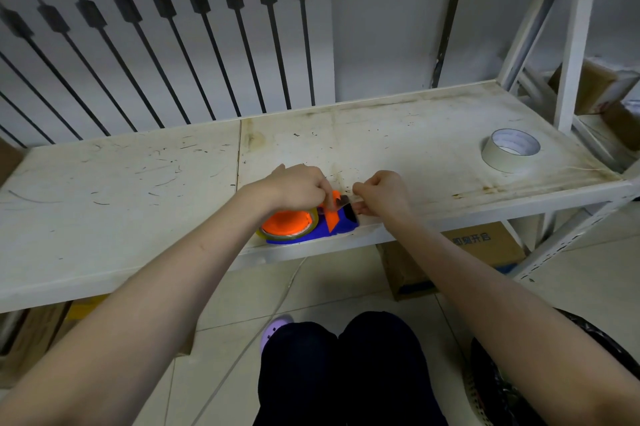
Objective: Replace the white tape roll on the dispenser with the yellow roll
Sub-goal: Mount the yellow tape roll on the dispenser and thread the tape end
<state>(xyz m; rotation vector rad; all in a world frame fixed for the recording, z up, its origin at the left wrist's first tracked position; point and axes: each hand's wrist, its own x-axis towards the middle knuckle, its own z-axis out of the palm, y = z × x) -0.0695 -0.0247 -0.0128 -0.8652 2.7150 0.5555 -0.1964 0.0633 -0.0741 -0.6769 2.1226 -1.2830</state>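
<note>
A blue tape dispenser [334, 228] with an orange hub lies at the front edge of the white shelf [138, 190]. A yellowish clear tape roll [310, 223] sits around the orange hub. My left hand [294, 188] rests over the roll, its fingers pinching at the orange flap near the cutter. My right hand [381, 195] pinches the tape end at the dispenser's cutter end. The white tape roll [510, 150] lies flat on the shelf, far right, apart from both hands.
Shelf uprights [575, 44] rise at the right. Cardboard boxes [485, 245] stand under the shelf and on the neighbouring rack. A metal grille [156, 44] backs the shelf's left half. My legs are below on the tiled floor.
</note>
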